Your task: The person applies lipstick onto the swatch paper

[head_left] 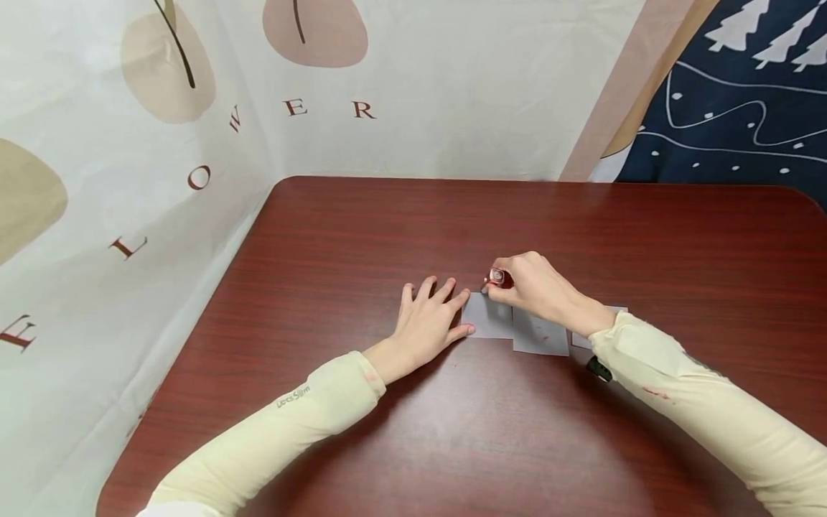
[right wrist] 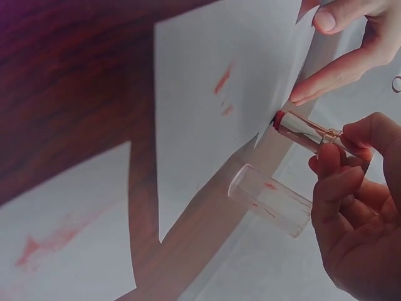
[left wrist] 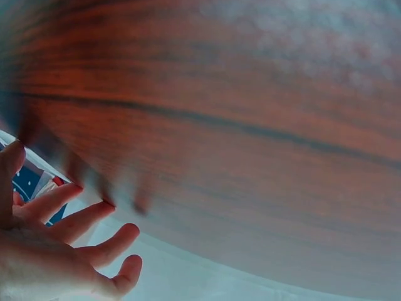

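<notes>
My right hand (head_left: pixel 539 287) pinches a lipstick (right wrist: pixel 307 133) between thumb and fingers. Its red tip points down at the upper edge of the leftmost white paper (head_left: pixel 484 316); whether it touches cannot be told. From the same hand's lower fingers (right wrist: pixel 338 204) projects a clear cap (right wrist: pixel 266 194) with red smears inside. My left hand (head_left: pixel 423 330) lies with spread fingers at that paper's left side, thumb and index fingertip on its edge. In the left wrist view these fingers (left wrist: pixel 81 222) are straight and hold nothing.
A middle paper (head_left: pixel 541 336) with small red marks adjoins the first. Farther right, a third paper (right wrist: pixel 75 226) bears a red smear, partly hidden by my right forearm in the head view. The brown wooden table (head_left: pixel 362 237) meets a printed cloth (head_left: pixel 452 86) behind.
</notes>
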`<control>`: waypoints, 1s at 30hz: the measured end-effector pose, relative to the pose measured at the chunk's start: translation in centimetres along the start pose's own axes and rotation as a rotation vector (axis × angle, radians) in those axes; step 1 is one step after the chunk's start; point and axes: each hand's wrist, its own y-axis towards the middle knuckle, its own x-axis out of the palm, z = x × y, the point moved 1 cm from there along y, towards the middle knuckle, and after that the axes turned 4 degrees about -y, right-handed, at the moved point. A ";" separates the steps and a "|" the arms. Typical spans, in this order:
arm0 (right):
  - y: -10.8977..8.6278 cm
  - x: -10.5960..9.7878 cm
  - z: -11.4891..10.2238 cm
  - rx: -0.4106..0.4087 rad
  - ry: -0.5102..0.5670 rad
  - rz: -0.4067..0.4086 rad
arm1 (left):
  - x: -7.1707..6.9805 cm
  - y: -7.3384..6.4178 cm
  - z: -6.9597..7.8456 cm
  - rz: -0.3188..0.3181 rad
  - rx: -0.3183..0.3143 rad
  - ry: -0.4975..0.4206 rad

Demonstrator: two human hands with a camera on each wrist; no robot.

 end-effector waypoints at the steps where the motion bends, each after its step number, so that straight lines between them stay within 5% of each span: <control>1: 0.0 0.0 0.0 -0.003 -0.001 -0.003 | 0.0 0.0 0.0 0.002 0.000 0.003; 30: -0.6 0.1 -0.5 -0.090 -0.006 -0.025 | 0.2 -0.2 -0.1 0.030 0.008 0.043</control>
